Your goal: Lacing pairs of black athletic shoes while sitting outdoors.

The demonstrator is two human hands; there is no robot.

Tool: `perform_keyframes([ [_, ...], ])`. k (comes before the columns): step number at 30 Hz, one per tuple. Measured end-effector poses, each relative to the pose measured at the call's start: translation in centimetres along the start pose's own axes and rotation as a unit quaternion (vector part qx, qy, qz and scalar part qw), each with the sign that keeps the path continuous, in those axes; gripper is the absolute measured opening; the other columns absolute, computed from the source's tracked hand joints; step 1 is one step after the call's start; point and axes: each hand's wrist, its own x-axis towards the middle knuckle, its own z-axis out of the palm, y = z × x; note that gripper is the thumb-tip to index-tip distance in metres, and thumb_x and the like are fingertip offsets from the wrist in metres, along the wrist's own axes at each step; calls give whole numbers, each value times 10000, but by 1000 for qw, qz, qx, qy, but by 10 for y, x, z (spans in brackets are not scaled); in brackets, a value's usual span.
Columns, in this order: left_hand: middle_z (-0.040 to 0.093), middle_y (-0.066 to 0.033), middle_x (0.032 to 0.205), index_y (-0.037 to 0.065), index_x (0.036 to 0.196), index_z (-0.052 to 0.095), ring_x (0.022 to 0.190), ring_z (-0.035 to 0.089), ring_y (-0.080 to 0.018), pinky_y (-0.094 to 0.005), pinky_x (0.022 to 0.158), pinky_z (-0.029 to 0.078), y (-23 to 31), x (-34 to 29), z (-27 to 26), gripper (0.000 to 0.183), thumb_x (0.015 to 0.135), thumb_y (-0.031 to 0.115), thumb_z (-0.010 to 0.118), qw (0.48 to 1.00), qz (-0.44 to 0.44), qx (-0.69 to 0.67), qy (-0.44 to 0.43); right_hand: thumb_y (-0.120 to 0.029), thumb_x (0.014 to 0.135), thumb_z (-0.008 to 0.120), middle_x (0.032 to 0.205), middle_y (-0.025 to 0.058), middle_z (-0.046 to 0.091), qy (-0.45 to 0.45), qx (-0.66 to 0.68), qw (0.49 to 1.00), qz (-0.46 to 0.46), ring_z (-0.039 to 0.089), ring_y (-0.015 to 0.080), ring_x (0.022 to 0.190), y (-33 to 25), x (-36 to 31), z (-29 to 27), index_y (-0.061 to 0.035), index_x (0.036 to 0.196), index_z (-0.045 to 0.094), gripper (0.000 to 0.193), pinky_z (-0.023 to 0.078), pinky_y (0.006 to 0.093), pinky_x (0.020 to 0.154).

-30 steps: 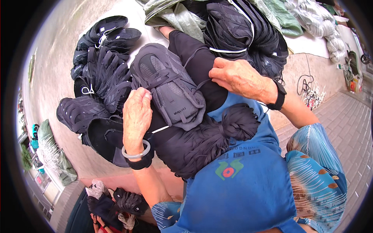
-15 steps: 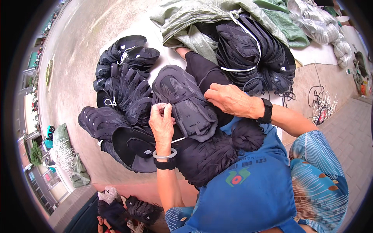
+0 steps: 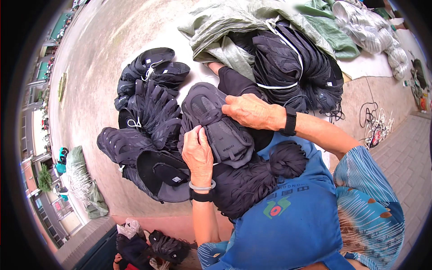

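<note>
A black mesh shoe upper [image 3: 216, 123] lies on the person's lap, on top of a dark bundle of similar pieces [image 3: 252, 180] that rests on a blue apron [image 3: 288, 220]. The left hand [image 3: 197, 150] grips the upper's near edge, its fingers [image 3: 194, 134] curled under the fabric so the tips are hidden. The right hand [image 3: 249, 110] lies flat across the upper's far side, fingers [image 3: 231, 105] stretched out and pressing rather than closed on it. Left of the upper, a heap of black uppers [image 3: 144, 112] sits on the concrete floor [image 3: 99, 58]; single pieces there are hard to tell apart. Beyond the upper, a tied stack [image 3: 292, 63] spills from a grey-green sack [image 3: 234, 27], which covers its far end.
</note>
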Motion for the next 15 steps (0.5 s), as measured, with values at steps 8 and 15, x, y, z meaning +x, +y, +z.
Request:
perform_keyframes([
  [8, 588, -221, 1040, -77, 1145, 528, 926, 605, -377, -424, 796, 494, 15, -10, -6, 329, 865, 96, 547, 993, 30, 94, -66, -128, 766, 582, 779, 149, 558, -32, -113, 989, -85, 629, 319, 697, -13, 16, -2, 2, 751, 588, 132, 504, 404, 595],
  [15, 545, -202, 878, -43, 1057, 561, 780, 588, -382, -429, 660, 492, 2, -7, 6, 258, 807, 19, 541, 993, 27, 109, -42, -140, 718, 606, 708, 179, 615, -97, -134, 982, -90, 649, 335, 676, -24, 39, -3, 19, 684, 611, 163, 522, 414, 567],
])
